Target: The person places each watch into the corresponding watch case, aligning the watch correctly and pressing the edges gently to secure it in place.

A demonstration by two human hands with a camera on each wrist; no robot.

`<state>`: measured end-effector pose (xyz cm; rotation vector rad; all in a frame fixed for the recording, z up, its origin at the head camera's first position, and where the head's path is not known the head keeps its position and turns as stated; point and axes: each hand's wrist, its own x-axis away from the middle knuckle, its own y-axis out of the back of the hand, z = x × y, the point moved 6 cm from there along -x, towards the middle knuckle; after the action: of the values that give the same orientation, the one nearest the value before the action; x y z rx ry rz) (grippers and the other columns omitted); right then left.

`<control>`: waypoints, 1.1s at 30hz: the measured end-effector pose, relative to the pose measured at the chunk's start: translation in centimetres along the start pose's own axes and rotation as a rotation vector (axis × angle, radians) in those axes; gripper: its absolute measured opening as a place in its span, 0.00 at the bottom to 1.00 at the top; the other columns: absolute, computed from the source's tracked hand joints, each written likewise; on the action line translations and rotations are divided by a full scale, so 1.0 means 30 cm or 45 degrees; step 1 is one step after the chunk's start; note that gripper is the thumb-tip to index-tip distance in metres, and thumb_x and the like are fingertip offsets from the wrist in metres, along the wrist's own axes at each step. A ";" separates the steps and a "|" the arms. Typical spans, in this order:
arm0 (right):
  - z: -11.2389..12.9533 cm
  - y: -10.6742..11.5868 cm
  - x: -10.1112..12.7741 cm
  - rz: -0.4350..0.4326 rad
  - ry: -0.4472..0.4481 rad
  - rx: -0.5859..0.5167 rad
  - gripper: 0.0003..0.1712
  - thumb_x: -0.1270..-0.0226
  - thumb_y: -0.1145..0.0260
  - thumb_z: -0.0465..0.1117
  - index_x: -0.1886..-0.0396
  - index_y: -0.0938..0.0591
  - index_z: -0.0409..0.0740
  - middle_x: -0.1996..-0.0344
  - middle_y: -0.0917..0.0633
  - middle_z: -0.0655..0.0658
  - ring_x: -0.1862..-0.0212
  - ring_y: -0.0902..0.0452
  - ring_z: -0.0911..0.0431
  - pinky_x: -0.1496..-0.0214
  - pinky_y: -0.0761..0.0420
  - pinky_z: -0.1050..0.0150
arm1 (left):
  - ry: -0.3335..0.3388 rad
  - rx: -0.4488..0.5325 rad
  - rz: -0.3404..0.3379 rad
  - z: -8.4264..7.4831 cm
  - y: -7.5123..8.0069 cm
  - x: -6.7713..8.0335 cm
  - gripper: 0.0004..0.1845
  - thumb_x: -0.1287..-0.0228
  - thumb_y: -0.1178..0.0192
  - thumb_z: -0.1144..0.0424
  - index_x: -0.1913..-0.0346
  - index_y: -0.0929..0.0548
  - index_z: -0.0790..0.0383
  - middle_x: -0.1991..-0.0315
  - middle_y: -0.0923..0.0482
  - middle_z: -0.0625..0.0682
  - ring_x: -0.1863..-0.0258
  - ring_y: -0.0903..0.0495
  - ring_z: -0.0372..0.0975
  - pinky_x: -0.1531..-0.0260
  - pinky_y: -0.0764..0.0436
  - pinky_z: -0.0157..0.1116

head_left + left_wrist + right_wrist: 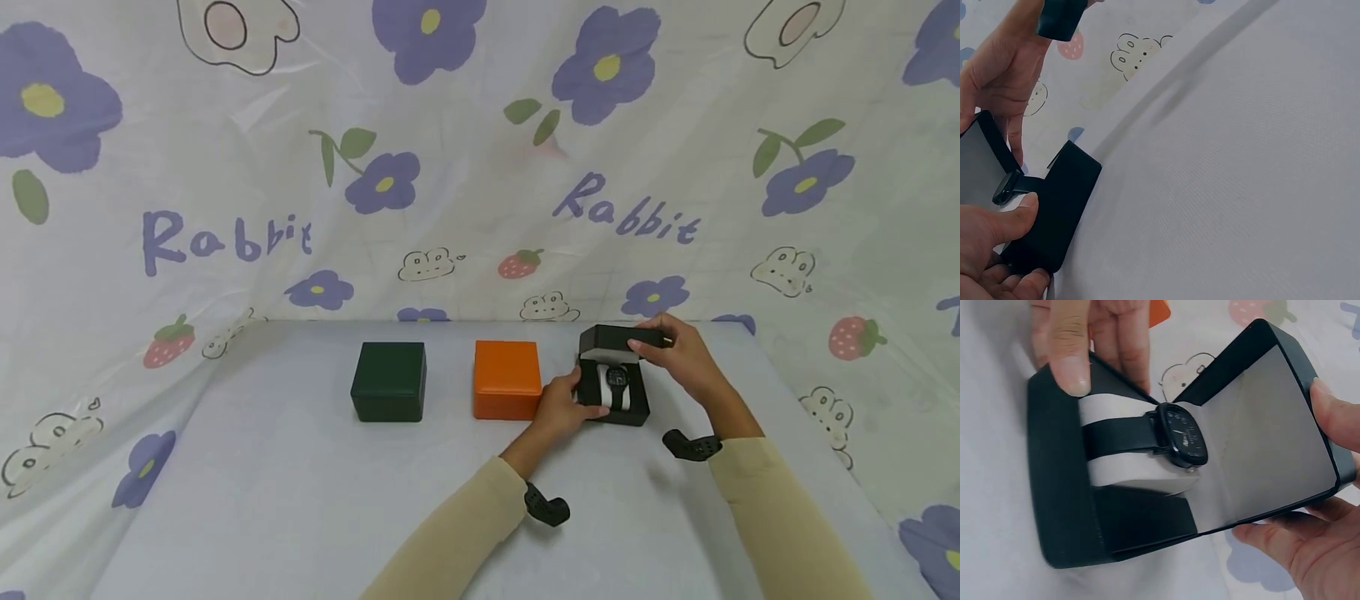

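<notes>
A black watch box (634, 415) stands on the right side of the table with its lid (606, 338) raised. Inside, a black wristwatch (1182, 437) is strapped round a white cushion (1138, 478). My left hand (558, 410) grips the base from the left, its thumb over the front edge, as the left wrist view also shows. On the other side, my right hand (681, 354) holds the lid by its right end, thumb on one face and fingers behind. The lid's pale lining (1260, 437) faces the watch.
Left of the black box stands an orange box (507, 379), close to my left hand. Farther left is a dark green box (388, 382). Both have their lids down. A patterned cloth (465, 208) hangs behind the white table (300, 500).
</notes>
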<state>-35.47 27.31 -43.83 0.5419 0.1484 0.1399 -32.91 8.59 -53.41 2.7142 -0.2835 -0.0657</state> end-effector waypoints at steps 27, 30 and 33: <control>-0.051 -0.053 0.088 -0.165 0.138 -0.026 0.21 0.34 0.26 0.37 0.45 0.21 0.34 0.35 0.21 0.37 0.32 0.28 0.42 0.41 0.27 0.72 | 0.022 0.003 -0.012 0.009 -0.002 0.000 0.46 0.45 0.22 0.59 0.26 0.34 0.68 0.27 0.33 0.56 0.27 0.34 0.44 0.29 0.31 0.41; -0.051 -0.056 0.095 -0.181 0.151 -0.022 0.21 0.36 0.25 0.37 0.47 0.20 0.35 0.36 0.21 0.38 0.33 0.27 0.43 0.41 0.28 0.75 | 0.033 0.000 -0.010 0.014 -0.004 -0.003 0.46 0.44 0.22 0.59 0.25 0.34 0.67 0.27 0.34 0.56 0.27 0.33 0.44 0.30 0.31 0.41; -0.053 -0.060 0.101 -0.185 0.184 -0.013 0.21 0.37 0.24 0.37 0.48 0.20 0.35 0.36 0.21 0.38 0.32 0.27 0.43 0.40 0.30 0.78 | 0.035 0.001 -0.021 0.017 -0.004 -0.006 0.46 0.45 0.22 0.59 0.26 0.34 0.67 0.27 0.33 0.55 0.27 0.33 0.43 0.30 0.30 0.40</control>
<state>-32.63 27.11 -46.43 0.5093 0.3268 0.0384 -33.10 8.55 -53.92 2.7160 -0.2536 -0.0329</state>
